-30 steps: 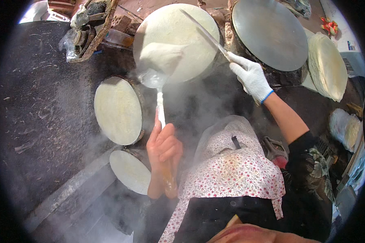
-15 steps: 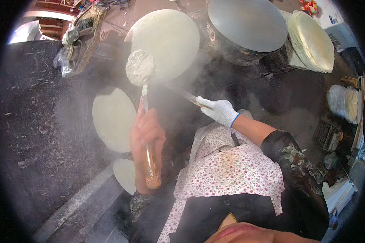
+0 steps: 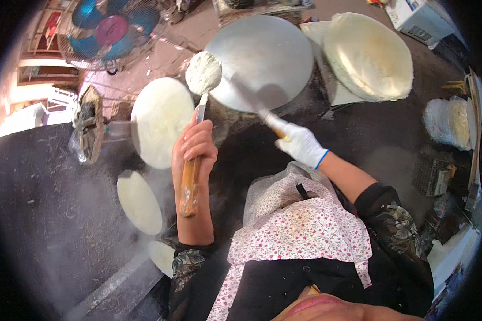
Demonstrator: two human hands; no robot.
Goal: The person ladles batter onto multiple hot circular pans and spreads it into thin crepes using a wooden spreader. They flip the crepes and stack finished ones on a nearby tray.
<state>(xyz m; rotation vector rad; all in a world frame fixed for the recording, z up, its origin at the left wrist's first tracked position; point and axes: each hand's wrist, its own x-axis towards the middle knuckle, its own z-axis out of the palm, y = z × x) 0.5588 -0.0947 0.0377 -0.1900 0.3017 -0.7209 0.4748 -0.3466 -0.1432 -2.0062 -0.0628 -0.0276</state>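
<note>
My bare left hand (image 3: 196,143) is closed round the wooden handle of a ladle (image 3: 204,74); thick whitish batter coats its round head. That head is held up at the left edge of a bare round griddle (image 3: 278,45). A white cotton glove with a blue cuff covers my right hand (image 3: 302,145), which grips a spatula (image 3: 251,100) by its wooden handle. The spatula's flat blade, blurred by motion, reaches over the griddle's lower part; contact cannot be made out. Left of the griddle lies a pale round of batter (image 3: 160,123), covering the surface under it.
More pale rounds, one at the left (image 3: 139,202) and another lower down (image 3: 162,257), lie beside a grey ledge (image 3: 110,286) amid steam. A stack of thin flatbreads (image 3: 372,59) rests right of the griddle. At upper left stands a blue-bladed fan (image 3: 111,29).
The view has swung so the bare griddle sits nearer the middle and the fan shows. Ladle and spatula have moved from the large pale round to the bare griddle. Steam around the hands has thinned.
</note>
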